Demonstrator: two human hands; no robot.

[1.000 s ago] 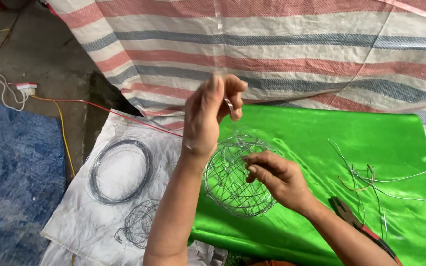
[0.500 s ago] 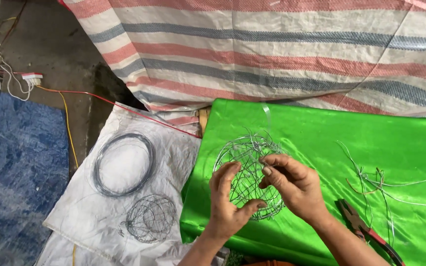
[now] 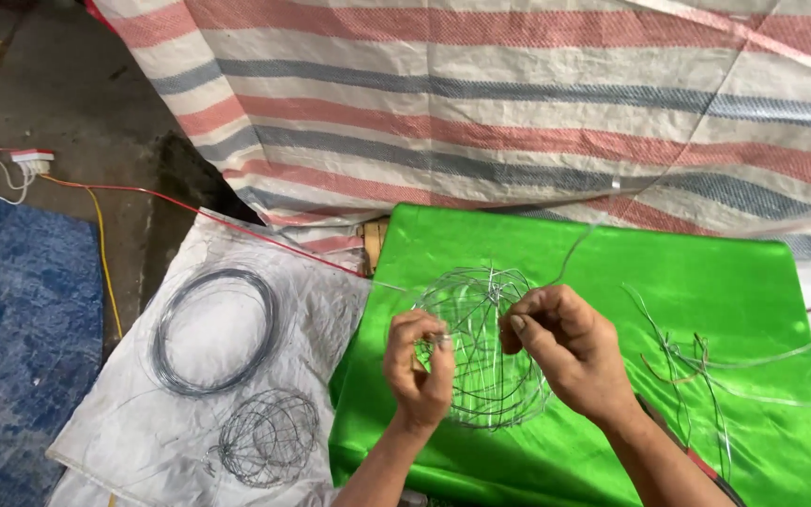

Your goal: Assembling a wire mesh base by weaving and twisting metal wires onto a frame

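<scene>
Green cloth [image 3: 706, 282] now lies under both hands: left hand [image 3: 418, 368], lowered from above, and right hand [image 3: 565, 343] pinch the wire ball [image 3: 481, 352] together.

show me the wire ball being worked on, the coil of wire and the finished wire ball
wire ball in hand [image 3: 481, 376], head view, lower middle of its cage
wire coil [image 3: 166, 366], head view, left side of the ring
finished wire ball [image 3: 267, 438], head view, its centre

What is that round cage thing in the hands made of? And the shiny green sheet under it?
The ball cage looks like thin bare metal wire: grey, glinting strands bent into hoops, pinched by the left hand and right hand. The green sheet seems a satin-like fabric, glossy with soft wrinkles, though it could be plastic.
</scene>
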